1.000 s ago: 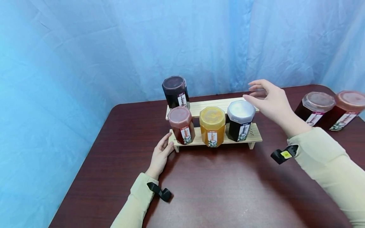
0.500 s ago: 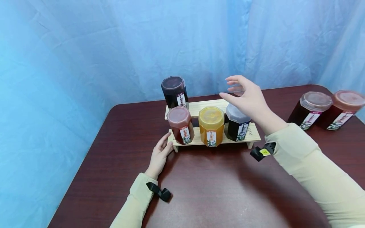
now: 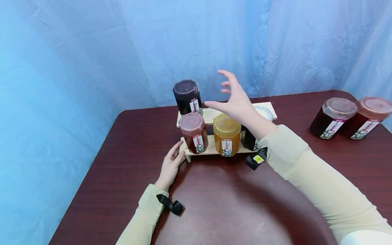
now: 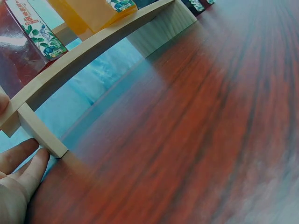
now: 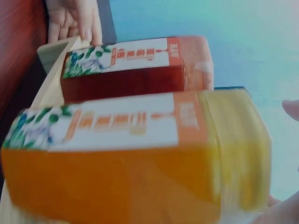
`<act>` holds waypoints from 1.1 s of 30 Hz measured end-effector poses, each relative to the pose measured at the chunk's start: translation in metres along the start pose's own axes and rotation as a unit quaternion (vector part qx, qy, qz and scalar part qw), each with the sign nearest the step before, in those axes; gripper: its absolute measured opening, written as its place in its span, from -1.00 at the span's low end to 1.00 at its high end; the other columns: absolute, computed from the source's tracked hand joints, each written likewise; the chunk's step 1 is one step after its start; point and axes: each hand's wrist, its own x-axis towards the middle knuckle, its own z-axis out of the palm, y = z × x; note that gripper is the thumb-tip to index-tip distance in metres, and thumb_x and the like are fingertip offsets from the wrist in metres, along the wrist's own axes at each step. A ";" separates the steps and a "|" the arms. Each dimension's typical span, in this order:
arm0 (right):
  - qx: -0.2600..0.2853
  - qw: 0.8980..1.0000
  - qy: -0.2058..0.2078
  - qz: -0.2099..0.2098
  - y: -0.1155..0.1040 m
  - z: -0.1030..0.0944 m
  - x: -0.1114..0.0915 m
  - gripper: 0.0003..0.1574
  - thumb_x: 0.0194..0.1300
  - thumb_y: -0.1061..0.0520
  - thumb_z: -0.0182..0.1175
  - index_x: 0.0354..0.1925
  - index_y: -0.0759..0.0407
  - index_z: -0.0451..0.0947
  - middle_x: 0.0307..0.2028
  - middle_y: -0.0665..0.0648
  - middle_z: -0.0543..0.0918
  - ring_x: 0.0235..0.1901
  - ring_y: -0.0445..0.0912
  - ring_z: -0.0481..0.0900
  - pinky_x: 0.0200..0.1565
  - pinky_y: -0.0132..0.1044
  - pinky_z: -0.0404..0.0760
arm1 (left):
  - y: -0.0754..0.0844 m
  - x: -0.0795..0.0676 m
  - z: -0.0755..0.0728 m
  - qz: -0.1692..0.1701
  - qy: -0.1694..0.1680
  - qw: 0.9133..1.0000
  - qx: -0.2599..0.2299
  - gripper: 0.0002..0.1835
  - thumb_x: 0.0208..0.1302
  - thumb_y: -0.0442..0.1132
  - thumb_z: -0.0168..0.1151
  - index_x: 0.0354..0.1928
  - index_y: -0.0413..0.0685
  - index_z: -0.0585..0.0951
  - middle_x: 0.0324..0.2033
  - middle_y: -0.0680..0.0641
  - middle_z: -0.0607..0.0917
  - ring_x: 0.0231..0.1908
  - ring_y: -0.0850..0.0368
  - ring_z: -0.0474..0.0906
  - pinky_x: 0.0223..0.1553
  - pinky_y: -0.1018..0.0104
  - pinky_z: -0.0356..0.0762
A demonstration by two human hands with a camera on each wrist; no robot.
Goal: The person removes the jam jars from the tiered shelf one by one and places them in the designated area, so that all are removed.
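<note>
The right hand (image 3: 237,102) was held up in the air, with nothing in it. Its fingers (image 3: 229,79) were spread wide apart and its thumb (image 3: 214,105) was stuck out to the left. It was held over the yellow jar (image 3: 227,135), just right of the dark jar (image 3: 187,96), but neither jar was touched by it.

The left hand (image 3: 170,166) was laid flat on the brown table (image 3: 214,204). Its fingers (image 3: 177,153) were kept straight, and they were pressed against the left end of the wooden rack (image 3: 211,151). In the left wrist view the fingertips (image 4: 28,161) were seen right at the foot of the rack's leg.

Three jars were stood on the near, low step of the rack: a red jar (image 3: 193,132) on the left, the yellow jar in the middle, and a black jar with a white lid (image 3: 255,136) on the right, half hidden by the right arm. The dark jar was stood on the far, high step, at its left end.

Two more jars (image 3: 349,117) were stood side by side on the table, well apart from the rack, far to the right. A blue cloth (image 3: 92,51) was hung behind the table.
</note>
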 end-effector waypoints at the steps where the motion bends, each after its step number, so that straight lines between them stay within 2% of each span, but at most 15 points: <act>1: 0.007 1.000 -0.004 0.005 -0.002 0.004 0.003 0.16 0.07 -0.08 0.40 0.45 -0.21 -0.09 0.32 0.22 0.22 0.29 0.07 0.29 0.20 0.08 0.37 | 0.000 0.000 0.000 -0.001 0.001 1.000 0.000 -0.47 0.40 -0.32 0.02 0.38 -0.16 0.25 0.28 -0.31 0.36 -0.01 0.37 0.48 0.02 0.45 0.48; 5: 0.017 0.999 -0.025 0.016 -0.006 0.019 0.013 0.22 0.03 -0.07 0.43 0.45 -0.22 -0.12 0.34 0.24 0.18 0.27 0.10 0.30 0.18 0.05 0.41 | 0.001 -0.001 -0.002 -0.009 0.002 1.000 -0.004 -0.47 0.41 -0.33 0.01 0.39 -0.17 0.24 0.29 -0.32 0.35 -0.01 0.37 0.48 0.03 0.45 0.47; 10: -0.006 0.998 -0.065 0.019 -0.009 0.034 0.021 0.14 0.02 -0.09 0.43 0.43 -0.22 -0.01 0.34 0.26 0.14 0.28 0.15 0.27 0.20 0.05 0.38 | 0.001 -0.002 -0.001 -0.015 0.001 1.000 -0.008 -0.47 0.41 -0.33 0.00 0.39 -0.15 0.23 0.32 -0.28 0.32 -0.01 0.38 0.47 0.04 0.44 0.47; 15: -0.026 0.995 -0.098 0.023 -0.011 0.041 0.025 0.11 0.02 -0.11 0.42 0.42 -0.25 0.03 0.36 0.27 0.09 0.28 0.16 0.26 0.20 0.06 0.38 | 0.001 -0.002 -0.001 -0.015 -0.001 1.000 -0.008 -0.47 0.41 -0.34 0.00 0.39 -0.17 0.23 0.32 -0.29 0.31 -0.01 0.40 0.47 0.02 0.46 0.47; 20: -0.055 0.993 -0.101 0.001 -0.011 0.046 0.028 0.13 -0.01 -0.10 0.45 0.41 -0.19 0.05 0.31 0.29 0.17 0.25 0.09 0.24 0.18 0.04 0.38 | 0.000 -0.001 -0.002 -0.013 -0.003 1.000 -0.007 -0.47 0.41 -0.34 0.00 0.39 -0.18 0.23 0.31 -0.31 0.33 -0.02 0.40 0.48 0.01 0.47 0.48; 24: -0.076 0.992 -0.100 -0.015 -0.013 0.051 0.032 0.16 -0.03 -0.08 0.46 0.41 -0.18 0.04 0.27 0.29 0.21 0.25 0.06 0.21 0.18 0.04 0.36 | 0.000 -0.002 -0.005 -0.008 0.001 1.000 -0.008 -0.47 0.41 -0.35 0.00 0.39 -0.19 0.23 0.32 -0.28 0.31 0.05 0.36 0.45 0.03 0.47 0.47; 27: -0.080 0.991 -0.103 -0.022 -0.014 0.054 0.035 0.15 -0.02 -0.05 0.46 0.41 -0.16 0.04 0.23 0.28 0.25 0.21 0.05 0.23 0.17 0.03 0.37 | -0.001 -0.003 -0.006 -0.007 0.002 1.000 -0.009 -0.47 0.41 -0.36 -0.01 0.39 -0.22 0.22 0.36 -0.25 0.27 0.09 0.36 0.41 0.05 0.46 0.46; 33: -0.086 0.990 -0.102 -0.038 -0.013 0.059 0.039 0.14 -0.01 0.01 0.46 0.42 -0.13 0.03 0.20 0.26 0.31 0.19 0.04 0.28 0.18 0.01 0.37 | 0.001 -0.004 -0.007 -0.008 0.002 1.000 -0.014 -0.47 0.41 -0.37 -0.02 0.39 -0.21 0.22 0.34 -0.26 0.30 0.03 0.41 0.44 0.04 0.47 0.46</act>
